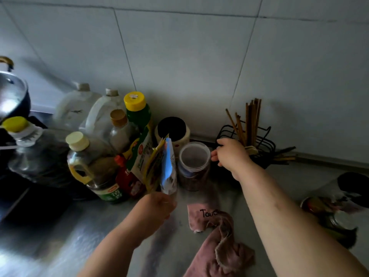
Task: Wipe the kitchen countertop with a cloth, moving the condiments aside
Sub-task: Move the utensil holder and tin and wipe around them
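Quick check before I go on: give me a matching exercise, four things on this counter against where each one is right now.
Things:
1. seasoning packets
2. pink cloth
3. chopsticks
4. clear-lidded jar

Places:
A. upright in the black wire rack
B. crumpled on the countertop
C. gripped by the left hand
D. standing next to the right hand

Pairs: 1-C, 2-B, 3-A, 4-D

The left hand [157, 204] grips upright seasoning packets [161, 166]; the right hand [229, 154] hovers just beside a clear jar [194, 156]; a pink cloth [217, 242] lies crumpled on the tabletop [79, 236].
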`<state>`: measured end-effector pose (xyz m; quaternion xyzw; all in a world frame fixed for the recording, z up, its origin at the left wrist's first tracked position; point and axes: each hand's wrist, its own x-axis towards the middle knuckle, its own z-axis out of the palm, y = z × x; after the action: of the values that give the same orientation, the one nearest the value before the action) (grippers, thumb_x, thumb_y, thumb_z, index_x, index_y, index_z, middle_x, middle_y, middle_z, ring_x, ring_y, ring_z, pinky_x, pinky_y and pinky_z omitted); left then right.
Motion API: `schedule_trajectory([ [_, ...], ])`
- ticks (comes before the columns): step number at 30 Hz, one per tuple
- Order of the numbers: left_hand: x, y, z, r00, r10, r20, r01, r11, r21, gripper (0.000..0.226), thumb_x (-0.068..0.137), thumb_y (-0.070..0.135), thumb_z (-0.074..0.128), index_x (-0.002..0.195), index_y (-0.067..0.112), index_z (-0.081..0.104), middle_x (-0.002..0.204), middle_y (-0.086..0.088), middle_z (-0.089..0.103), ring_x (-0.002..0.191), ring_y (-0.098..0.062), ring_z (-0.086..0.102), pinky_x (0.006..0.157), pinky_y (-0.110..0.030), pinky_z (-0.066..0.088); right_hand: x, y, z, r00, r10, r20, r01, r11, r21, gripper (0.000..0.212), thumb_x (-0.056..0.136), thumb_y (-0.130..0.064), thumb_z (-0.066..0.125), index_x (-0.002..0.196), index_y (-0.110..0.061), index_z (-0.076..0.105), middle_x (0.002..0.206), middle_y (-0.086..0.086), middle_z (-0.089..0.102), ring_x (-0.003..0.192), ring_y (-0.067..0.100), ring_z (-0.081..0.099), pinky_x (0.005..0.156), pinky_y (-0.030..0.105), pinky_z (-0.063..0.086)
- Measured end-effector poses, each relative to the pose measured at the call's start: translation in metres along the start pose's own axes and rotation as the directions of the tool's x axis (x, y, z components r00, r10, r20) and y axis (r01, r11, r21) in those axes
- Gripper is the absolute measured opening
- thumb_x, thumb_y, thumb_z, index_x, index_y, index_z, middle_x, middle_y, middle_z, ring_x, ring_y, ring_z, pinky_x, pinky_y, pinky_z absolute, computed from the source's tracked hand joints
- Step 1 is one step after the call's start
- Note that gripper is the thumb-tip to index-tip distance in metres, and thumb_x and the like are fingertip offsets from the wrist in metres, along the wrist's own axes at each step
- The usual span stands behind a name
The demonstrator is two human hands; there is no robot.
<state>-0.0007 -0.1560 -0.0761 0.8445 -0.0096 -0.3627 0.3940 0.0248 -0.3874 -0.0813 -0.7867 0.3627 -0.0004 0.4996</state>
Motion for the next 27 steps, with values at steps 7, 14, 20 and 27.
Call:
schedule_trajectory([
  [7, -0.005, -0.014, -0.011, 1.000, 0.013, -0.006, -0.013, 1.000, 0.001, 0.010, 0.090, 0.023, 0.056, 0.090, 0.021, 0.065, 0.106, -0.017, 0.070, 0.080, -0.020, 0.063, 0.082, -0.042, 0.055, -0.028, 0.002, 0.011, 0.975, -0.218, -0.049, 0.208, 0.966, -0.153, 0.043, 0.099, -0.011, 0.041, 0.140, -0.022, 0.045, 0.130, 0.006, 0.058, 0.119, 0.025, 0.055, 0.088, 0.026, 0.041],
  [14, -0.006, -0.015, -0.014, 1.000, 0.004, 0.004, -0.004, 1.000, -0.005, 0.015, 0.090, 0.023, 0.056, 0.078, 0.027, 0.063, 0.107, -0.017, 0.069, 0.091, -0.030, 0.068, 0.084, -0.042, 0.055, -0.041, 0.076, -0.007, 0.981, 0.028, -0.190, -0.032, 0.999, -0.018, 0.014, 0.089, -0.015, 0.052, 0.086, -0.024, 0.062, 0.094, 0.015, 0.068, 0.089, 0.036, 0.067, 0.079, 0.055, 0.056],
  [20, -0.003, -0.015, -0.009, 1.000, 0.003, 0.010, -0.003, 1.000, -0.022, 0.012, 0.091, 0.024, 0.056, 0.084, 0.021, 0.065, 0.106, -0.019, 0.069, 0.096, -0.033, 0.067, 0.086, -0.043, 0.054, -0.011, 0.086, -0.016, 0.979, 0.159, -0.127, -0.120, 0.955, 0.273, 0.045, 0.087, -0.006, 0.052, 0.127, -0.025, 0.044, 0.116, 0.003, 0.062, 0.099, 0.023, 0.062, 0.091, 0.050, 0.054],
  [27, 0.000, -0.019, -0.007, 1.000, -0.011, 0.004, 0.011, 1.000, -0.015, 0.016, 0.091, 0.024, 0.056, 0.095, 0.013, 0.068, 0.105, -0.019, 0.070, 0.100, -0.034, 0.066, 0.085, -0.042, 0.054, -0.004, 0.069, 0.004, 0.996, 0.078, -0.041, -0.070, 0.986, 0.154, 0.051, 0.088, -0.007, 0.050, 0.133, -0.029, 0.040, 0.122, 0.001, 0.059, 0.110, 0.025, 0.056, 0.097, 0.044, 0.047],
])
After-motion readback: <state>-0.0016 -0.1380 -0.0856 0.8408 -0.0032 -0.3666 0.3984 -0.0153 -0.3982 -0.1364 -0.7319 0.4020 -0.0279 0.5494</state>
